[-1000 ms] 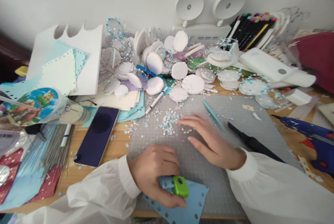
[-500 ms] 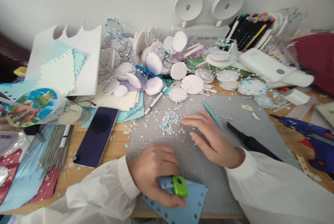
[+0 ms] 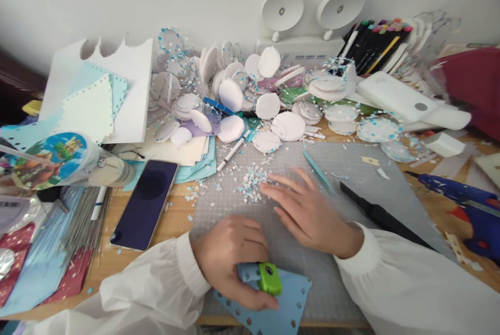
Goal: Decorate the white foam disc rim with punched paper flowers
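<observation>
My left hand is curled around a small bright-green craft punch at the mat's near edge. Under that hand and the punch lies a sheet of blue paper with several flower-shaped holes cut in it. Fingers spread and low over the mat, my right hand holds nothing. Its fingertips reach the right side of a heap of tiny blue and white paper flowers; whether they touch it I cannot tell.
On the grey cutting mat lie a teal strip and a black-handled knife. A phone and a lidded cup stand left. White foam discs crowd the back. A blue glue gun lies right.
My right hand has shifted left and slightly nearer to me, its fingertips now closer to the paper-flower heap. My left hand, the punch and the blue sheet stay put.
</observation>
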{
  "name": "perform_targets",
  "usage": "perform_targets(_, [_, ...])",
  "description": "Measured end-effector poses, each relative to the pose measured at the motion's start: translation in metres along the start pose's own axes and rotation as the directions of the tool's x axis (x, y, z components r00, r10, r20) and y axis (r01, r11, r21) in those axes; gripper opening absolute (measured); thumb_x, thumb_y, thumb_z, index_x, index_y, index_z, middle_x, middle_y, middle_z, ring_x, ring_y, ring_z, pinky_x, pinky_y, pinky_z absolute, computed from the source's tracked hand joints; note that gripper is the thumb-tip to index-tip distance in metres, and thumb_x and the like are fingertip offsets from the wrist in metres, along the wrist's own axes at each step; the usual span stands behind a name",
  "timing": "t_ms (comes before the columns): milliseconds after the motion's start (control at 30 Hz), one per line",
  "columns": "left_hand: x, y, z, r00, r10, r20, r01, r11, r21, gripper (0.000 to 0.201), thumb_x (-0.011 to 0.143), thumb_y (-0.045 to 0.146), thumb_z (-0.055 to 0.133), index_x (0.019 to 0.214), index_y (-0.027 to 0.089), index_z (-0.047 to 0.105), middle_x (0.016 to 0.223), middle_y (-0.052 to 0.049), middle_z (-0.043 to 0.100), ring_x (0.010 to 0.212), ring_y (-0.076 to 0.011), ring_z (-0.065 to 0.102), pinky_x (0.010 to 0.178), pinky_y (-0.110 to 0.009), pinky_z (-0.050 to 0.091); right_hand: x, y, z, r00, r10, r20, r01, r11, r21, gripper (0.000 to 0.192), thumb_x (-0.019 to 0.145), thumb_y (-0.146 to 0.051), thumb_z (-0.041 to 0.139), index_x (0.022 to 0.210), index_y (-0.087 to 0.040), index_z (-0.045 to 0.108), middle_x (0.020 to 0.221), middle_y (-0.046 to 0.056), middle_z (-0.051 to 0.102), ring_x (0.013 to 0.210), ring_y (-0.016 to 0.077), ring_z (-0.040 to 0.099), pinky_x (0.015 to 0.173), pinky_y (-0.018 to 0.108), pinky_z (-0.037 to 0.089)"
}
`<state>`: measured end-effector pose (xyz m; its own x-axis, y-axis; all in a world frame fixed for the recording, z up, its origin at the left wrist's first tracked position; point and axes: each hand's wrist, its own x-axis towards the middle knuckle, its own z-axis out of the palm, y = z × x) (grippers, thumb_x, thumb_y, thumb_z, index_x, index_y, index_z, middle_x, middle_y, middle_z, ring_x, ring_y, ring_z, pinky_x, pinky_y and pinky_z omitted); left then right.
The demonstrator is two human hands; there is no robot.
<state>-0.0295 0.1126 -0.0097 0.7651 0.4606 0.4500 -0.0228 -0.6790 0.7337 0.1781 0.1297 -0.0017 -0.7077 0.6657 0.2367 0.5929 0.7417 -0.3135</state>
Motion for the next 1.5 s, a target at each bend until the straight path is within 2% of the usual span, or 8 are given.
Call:
perform_targets(200, [0.003,0.001,-0.001,1.000,0.017,-0.014,-0.017,1.000,-0.015,0.037,0.079,0.047,0.059,0.061,0.016,0.056,0.050,-0.005,0.057,0.047,-0.0145,0.049,0.049,-0.029,0.037,0.002,-0.001,0.003,0.993,-0.062,0.103,0.071,0.994,-0.081,0.044,0.095,-0.030,0.039,0.137,-0.018,0.040,0.145,0.005,0.042,0.137,0.0264,0.031,0.111,0.057,0.017])
perform_targets(533, [0.005,0.004,-0.003,1.000,0.008,-0.006,-0.008,0.999,-0.035,0.035,0.080,0.046,0.059,0.062,0.015,0.058,0.051,-0.006,0.060,0.047,-0.0148,0.051,0.049,-0.029,0.039,0.001,0.001,0.005,0.996,0.024,0.089,-0.018,0.998,-0.066,0.054,0.096,-0.033,0.036,0.145,-0.012,0.025,0.150,0.010,0.034,0.140,0.0244,0.024,0.112,0.055,0.019])
perform_targets(800, [0.005,0.004,-0.004,1.000,-0.027,-0.010,0.026,0.995,-0.097,0.032,0.076,0.043,0.064,0.063,0.015,0.059,0.054,-0.008,0.063,0.048,-0.0156,0.053,0.050,-0.030,0.040,0.000,0.004,0.006,0.982,0.125,-0.140,-0.116,0.991,0.073,0.047,0.093,-0.021,0.044,0.139,-0.018,0.034,0.137,0.010,0.052,0.133,0.0238,0.038,0.112,0.056,0.020])
perform_targets(967, [0.004,0.004,-0.010,0.983,-0.167,-0.071,0.136,0.939,-0.317,0.030,0.075,0.042,0.068,0.067,0.014,0.062,0.060,-0.011,0.067,0.055,-0.0171,0.059,0.059,-0.031,0.044,-0.007,0.007,0.007,0.810,0.314,-0.495,-0.165,0.933,0.321,0.025,0.087,-0.011,0.053,0.106,-0.025,0.060,0.075,-0.002,0.069,0.080,0.0165,0.063,0.103,0.047,0.037])
perform_targets(1167, [0.003,-0.001,-0.019,0.917,-0.371,-0.149,0.262,0.839,-0.477,0.032,0.076,0.041,0.068,0.065,0.011,0.065,0.063,-0.013,0.065,0.059,-0.0171,0.055,0.057,-0.029,0.043,-0.014,0.000,0.007,0.656,0.599,-0.459,-0.282,0.759,0.587,0.016,0.088,-0.019,0.057,0.100,-0.025,0.064,0.056,-0.005,0.055,0.052,0.0121,0.053,0.065,0.030,0.048])
perform_targets(1267, [0.002,-0.003,-0.021,0.893,-0.421,-0.158,0.295,0.814,-0.500,0.033,0.076,0.042,0.068,0.066,0.010,0.066,0.064,-0.012,0.064,0.060,-0.0166,0.054,0.055,-0.028,0.042,-0.014,-0.005,0.003,0.720,0.576,-0.387,-0.239,0.729,0.641,0.015,0.090,-0.021,0.052,0.100,-0.024,0.063,0.060,-0.005,0.054,0.048,0.0095,0.048,0.052,0.025,0.041])
perform_targets(1400, [0.002,-0.003,-0.021,0.904,-0.398,-0.159,0.278,0.827,-0.488,0.032,0.076,0.041,0.068,0.067,0.010,0.066,0.064,-0.012,0.065,0.061,-0.0170,0.056,0.057,-0.028,0.043,-0.012,-0.004,-0.008,0.840,0.451,-0.301,-0.204,0.777,0.596,0.019,0.093,-0.022,0.046,0.091,-0.020,0.064,0.061,-0.002,0.054,0.059,0.0117,0.054,0.060,0.025,0.042])
perform_targets(1500, [0.002,-0.002,-0.021,0.926,-0.353,-0.135,0.251,0.841,-0.479,0.033,0.075,0.042,0.069,0.065,0.011,0.066,0.062,-0.012,0.065,0.059,-0.0168,0.055,0.058,-0.029,0.043,-0.010,0.001,-0.013,0.945,0.323,-0.049,-0.242,0.793,0.559,0.026,0.095,-0.025,0.042,0.080,-0.019,0.062,0.056,-0.003,0.054,0.053,0.0103,0.052,0.054,0.023,0.040])
